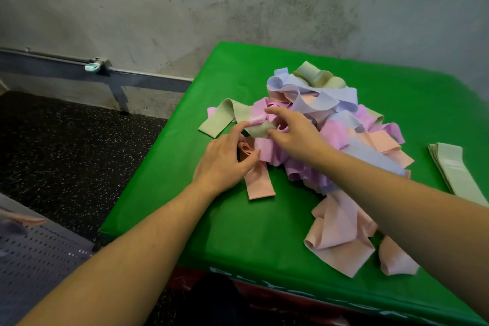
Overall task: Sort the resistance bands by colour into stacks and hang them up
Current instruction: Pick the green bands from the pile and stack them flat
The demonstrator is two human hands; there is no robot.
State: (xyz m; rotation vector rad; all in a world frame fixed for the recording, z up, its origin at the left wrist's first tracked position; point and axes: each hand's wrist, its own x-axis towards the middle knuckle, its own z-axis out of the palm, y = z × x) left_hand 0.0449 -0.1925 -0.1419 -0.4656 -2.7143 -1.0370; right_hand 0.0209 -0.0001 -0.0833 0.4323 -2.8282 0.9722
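A tangled pile of resistance bands (325, 124) in pink, peach, lilac and pale green lies on a green padded block (238, 219). My left hand (225, 161) rests at the pile's left edge, its thumb and fingers pinching a peach band (258, 182) that trails toward me. My right hand (296, 132) reaches into the pile, fingers curled around a pale green band (225, 116) where it crosses a pink one. A flat stack of pale green bands (455, 172) lies apart at the right edge. Loose peach bands (341, 235) sit near the front.
A rough concrete wall (238, 8) stands behind the block, with a metal rail (79, 66) low on the left. Dark speckled floor (66, 145) lies to the left. A perforated grey surface (34, 254) shows at the lower left.
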